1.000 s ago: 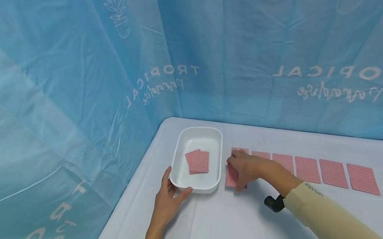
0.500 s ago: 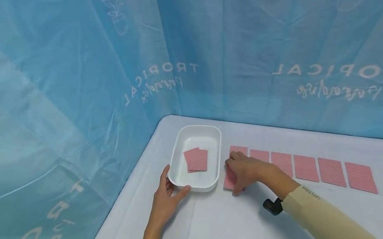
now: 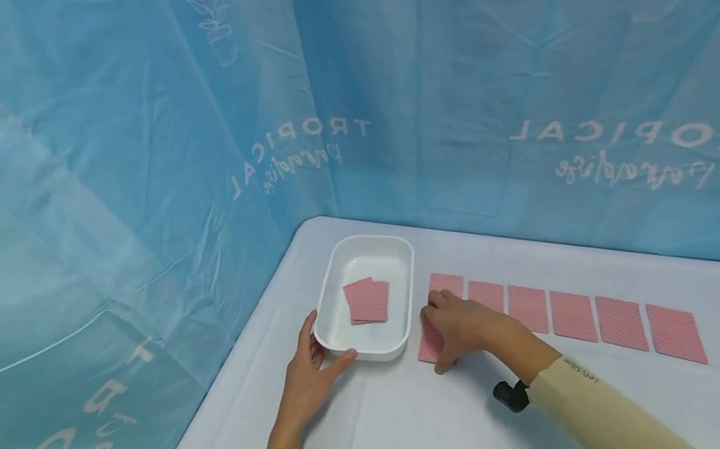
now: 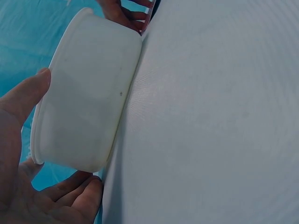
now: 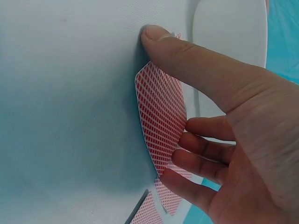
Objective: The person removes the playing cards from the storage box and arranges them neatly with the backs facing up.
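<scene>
My left hand (image 3: 310,381) holds the near left corner of a white plastic tray (image 3: 411,279). In the left wrist view its thumb (image 4: 35,88) lies against the rim, and the fingers are at the tray's other side. Two overlapping playing cards (image 3: 372,302), red-patterned backs up, lie inside. To the right of the tray, my right hand (image 3: 461,326) grips another face-down playing card (image 5: 161,116) by its edges, thumb at one end and fingertips along the far side. The hand partly hides this card.
Several more face-down cards make a row running right, from one card (image 3: 447,284) just behind my right hand to the last card (image 3: 677,334). The white-covered table (image 3: 437,440) meets blue printed curtains (image 3: 451,84) at the back and left.
My right hand and its card have shifted slightly toward me, away from the row. My left hand stays at the tray. The head view has drifted a little.
</scene>
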Motion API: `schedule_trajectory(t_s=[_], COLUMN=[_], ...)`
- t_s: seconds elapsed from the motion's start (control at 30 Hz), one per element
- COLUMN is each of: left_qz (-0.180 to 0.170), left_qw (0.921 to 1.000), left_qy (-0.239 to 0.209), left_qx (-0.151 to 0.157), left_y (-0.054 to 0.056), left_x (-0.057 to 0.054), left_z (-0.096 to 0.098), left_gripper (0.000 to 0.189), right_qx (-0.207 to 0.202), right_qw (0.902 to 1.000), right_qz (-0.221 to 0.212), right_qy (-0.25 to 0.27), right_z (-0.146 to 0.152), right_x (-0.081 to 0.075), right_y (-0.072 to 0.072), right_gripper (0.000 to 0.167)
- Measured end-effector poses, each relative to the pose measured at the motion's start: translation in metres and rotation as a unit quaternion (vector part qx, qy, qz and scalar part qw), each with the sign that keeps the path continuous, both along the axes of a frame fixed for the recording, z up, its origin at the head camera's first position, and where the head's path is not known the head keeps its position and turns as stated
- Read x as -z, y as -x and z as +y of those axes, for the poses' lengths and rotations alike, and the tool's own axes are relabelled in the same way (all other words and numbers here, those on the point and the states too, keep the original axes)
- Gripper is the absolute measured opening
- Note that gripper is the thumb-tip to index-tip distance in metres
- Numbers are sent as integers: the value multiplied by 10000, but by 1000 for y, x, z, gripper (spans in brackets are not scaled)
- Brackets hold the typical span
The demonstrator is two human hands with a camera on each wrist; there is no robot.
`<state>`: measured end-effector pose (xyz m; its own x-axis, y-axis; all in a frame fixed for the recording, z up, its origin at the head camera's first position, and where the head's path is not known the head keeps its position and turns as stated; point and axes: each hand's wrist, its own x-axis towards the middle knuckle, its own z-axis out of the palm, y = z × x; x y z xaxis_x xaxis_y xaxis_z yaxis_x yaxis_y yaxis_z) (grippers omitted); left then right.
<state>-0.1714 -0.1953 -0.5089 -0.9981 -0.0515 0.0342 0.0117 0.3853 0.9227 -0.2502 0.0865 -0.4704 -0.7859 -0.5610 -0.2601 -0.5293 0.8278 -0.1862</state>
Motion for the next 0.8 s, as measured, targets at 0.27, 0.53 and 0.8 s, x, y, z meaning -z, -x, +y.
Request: schedule_trajectory(t_s=[0.27,0.53,0.8], left_qz=[-47,-88,-94], left_qw=[10000,9999,9999], left_qy=[-83,-105,-78], left_qx=[-6,-22,-25], left_y=[1,-1,0], left_x=[-2,0,-1], left_z=[0,0,0], left_gripper=[99,99,98], right_qx=[113,183,324], right_qw=[9998,9975,9922], right_qz=[-89,-71,400], right_qy=[104,678,1134], right_z=[1,10,14], right_x=[-4,-20,-34], right_y=[-1,6,19], right_gripper=[94,91,63])
